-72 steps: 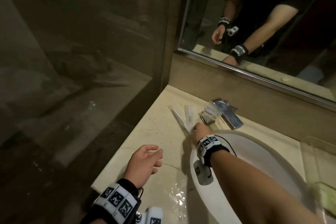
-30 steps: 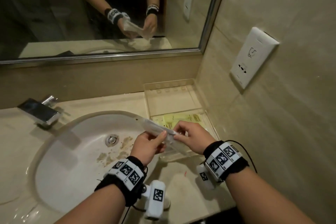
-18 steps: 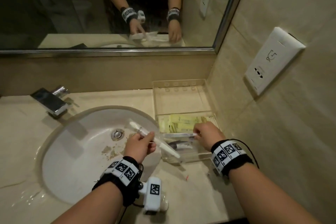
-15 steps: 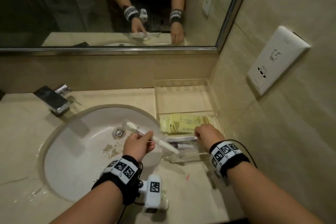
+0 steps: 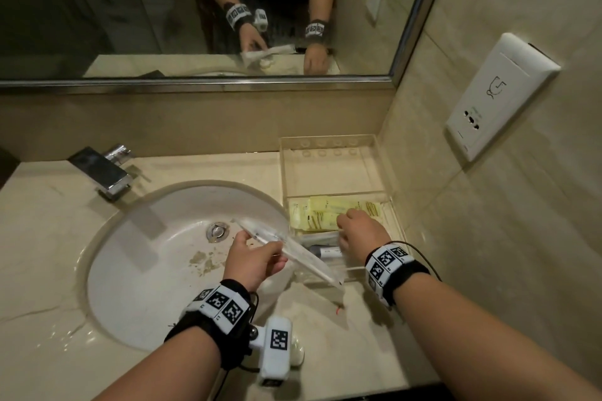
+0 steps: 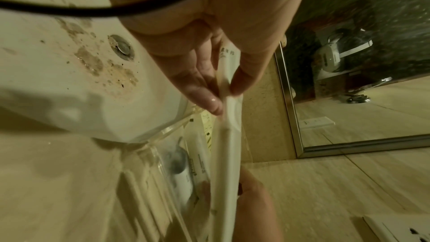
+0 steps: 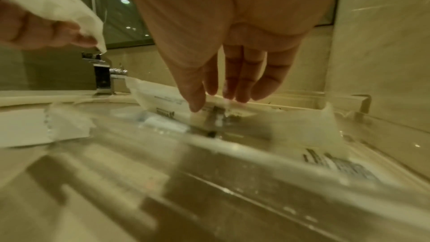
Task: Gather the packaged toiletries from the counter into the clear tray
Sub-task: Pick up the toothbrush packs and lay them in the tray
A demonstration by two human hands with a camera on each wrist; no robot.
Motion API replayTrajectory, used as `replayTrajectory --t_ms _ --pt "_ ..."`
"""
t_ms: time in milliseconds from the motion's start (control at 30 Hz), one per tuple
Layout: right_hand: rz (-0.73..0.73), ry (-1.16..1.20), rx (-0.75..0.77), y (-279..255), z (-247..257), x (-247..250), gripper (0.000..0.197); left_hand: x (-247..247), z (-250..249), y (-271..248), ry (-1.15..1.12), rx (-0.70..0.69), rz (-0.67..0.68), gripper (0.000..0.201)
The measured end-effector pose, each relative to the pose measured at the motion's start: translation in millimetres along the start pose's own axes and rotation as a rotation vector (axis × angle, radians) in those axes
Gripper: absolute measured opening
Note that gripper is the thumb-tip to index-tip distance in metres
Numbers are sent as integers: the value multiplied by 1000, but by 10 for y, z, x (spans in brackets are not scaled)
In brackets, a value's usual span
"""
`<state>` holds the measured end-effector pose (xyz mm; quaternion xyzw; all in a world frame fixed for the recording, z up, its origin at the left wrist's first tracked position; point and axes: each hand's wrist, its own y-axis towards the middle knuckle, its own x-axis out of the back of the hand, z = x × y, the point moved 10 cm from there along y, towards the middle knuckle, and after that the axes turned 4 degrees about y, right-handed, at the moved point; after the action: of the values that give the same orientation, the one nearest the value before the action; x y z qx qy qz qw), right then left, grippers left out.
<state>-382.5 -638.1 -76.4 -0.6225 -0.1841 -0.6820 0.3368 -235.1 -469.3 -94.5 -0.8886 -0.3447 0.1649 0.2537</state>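
Left hand (image 5: 252, 262) pinches a light, crinkly toothbrush packet (image 5: 286, 252) mid-length; right hand (image 5: 360, 233), fingers straight, presses packets in the tray (image 5: 329, 142).

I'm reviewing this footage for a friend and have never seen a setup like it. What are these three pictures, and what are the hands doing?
No machine here: a person wears three cameras. The head view looks down at a bathroom counter and sink. Each wrist view looks along one hand. The left hand pinches a long wrapped toothbrush packet between thumb and fingers; that grip shows close up in the left wrist view. The right hand reaches into the clear tray by the wall, fingers straight, over packets already inside, beside yellow sachets. It holds nothing.
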Motion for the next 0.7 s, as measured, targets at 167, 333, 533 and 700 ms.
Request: replayTrajectory --t_ms 167,333,533,700 --pt "16 -150 -23 -43 -16 -15 14 -7 -24 -110 -50 -2 16 19" --pt "114 -73 -68 -50 -121 -120 19 -74 5 -189 -182 65 74 10" --pt "-114 488 -82 -122 -81 488 21 -235 69 -173 -224 91 84 8" --pt "174 487 157 -335 322 390 21 -559 168 -112 -305 145 135 10"
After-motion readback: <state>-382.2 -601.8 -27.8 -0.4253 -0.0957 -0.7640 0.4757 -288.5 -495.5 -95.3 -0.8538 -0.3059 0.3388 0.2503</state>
